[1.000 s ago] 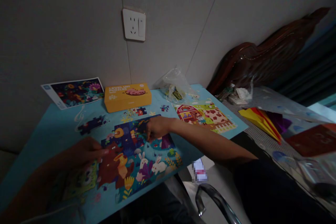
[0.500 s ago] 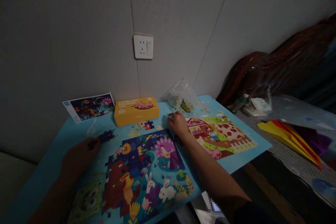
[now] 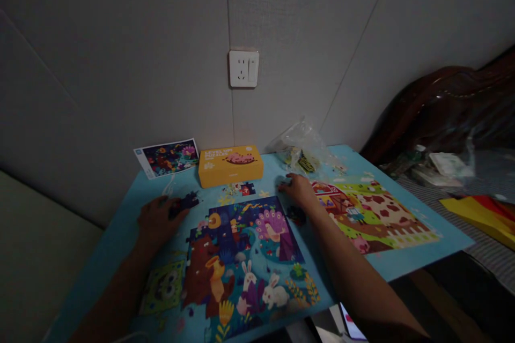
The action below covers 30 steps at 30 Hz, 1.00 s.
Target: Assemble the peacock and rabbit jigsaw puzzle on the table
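Note:
A jigsaw puzzle [image 3: 245, 257] with a bear, white rabbits and a purple peacock lies largely joined on the light blue table [image 3: 225, 195]. Left of its upper edge, my left hand [image 3: 159, 220] is closed, thumb and fingers around a dark puzzle piece [image 3: 174, 208]. Touching or close to that hand is a dark blue group of pieces [image 3: 189, 201]. My right hand [image 3: 301, 192] hovers past the puzzle's upper right corner with curled fingers; what they hold, if anything, is too small to make out. Dark loose pieces [image 3: 296, 215] lie below its wrist.
Behind are a picture sheet [image 3: 171, 158], a yellow puzzle box [image 3: 231, 166] and a clear plastic bag [image 3: 301, 147]. A few pieces [image 3: 245, 188] lie before the box. A farm puzzle [image 3: 374, 214] is at right, a yellow cartoon puzzle [image 3: 164, 286] at left.
The view has turned left, so the scene sits farther right. My left hand has moved forward and right, up to the dark blue pieces. My right hand stays near the puzzle's upper right corner.

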Available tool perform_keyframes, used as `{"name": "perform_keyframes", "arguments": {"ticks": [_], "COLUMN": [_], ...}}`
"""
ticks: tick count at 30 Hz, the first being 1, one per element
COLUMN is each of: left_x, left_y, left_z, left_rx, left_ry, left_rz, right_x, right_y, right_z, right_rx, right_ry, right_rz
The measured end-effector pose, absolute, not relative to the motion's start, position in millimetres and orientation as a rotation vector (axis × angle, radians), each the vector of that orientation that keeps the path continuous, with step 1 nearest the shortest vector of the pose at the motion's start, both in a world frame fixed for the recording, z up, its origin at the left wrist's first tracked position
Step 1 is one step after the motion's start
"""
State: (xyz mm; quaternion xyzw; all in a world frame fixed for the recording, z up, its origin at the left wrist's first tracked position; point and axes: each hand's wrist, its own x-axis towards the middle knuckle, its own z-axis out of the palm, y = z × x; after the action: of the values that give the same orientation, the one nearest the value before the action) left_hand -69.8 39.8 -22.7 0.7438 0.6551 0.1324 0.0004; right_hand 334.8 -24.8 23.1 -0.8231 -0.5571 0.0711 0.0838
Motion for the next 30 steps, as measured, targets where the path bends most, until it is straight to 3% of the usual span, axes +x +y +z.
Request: {"name": "perform_keyframes", "arguments": {"ticks": [8, 17, 25, 30], "left_x": [-74.4, -55.4, -56.3, -47.8], "left_y": [48.0, 34.9, 37.9, 56.1], "left_z": [-23.4, -13.6, -11.0, -17.9], "left_rx": [2.383, 2.039, 1.753, 1.528], "left_ry": [1.932, 1.772, 1.742, 1.837], "left_rz": [0.543, 0.764, 1.112, 1.223], "right_x": [348.0, 338.0, 349.7, 308.9], "right_y": [-67.3, -58.1, -52.7, -31.5], "right_z": [48.2, 43.1, 53.1, 27.8], "right_rx": [-2.504, -2.474, -2.117, -1.724], "right_ry": [-1.88, -1.922, -1.883, -1.606], "right_rz": [0.557, 0.68, 0.788, 0.641]}}
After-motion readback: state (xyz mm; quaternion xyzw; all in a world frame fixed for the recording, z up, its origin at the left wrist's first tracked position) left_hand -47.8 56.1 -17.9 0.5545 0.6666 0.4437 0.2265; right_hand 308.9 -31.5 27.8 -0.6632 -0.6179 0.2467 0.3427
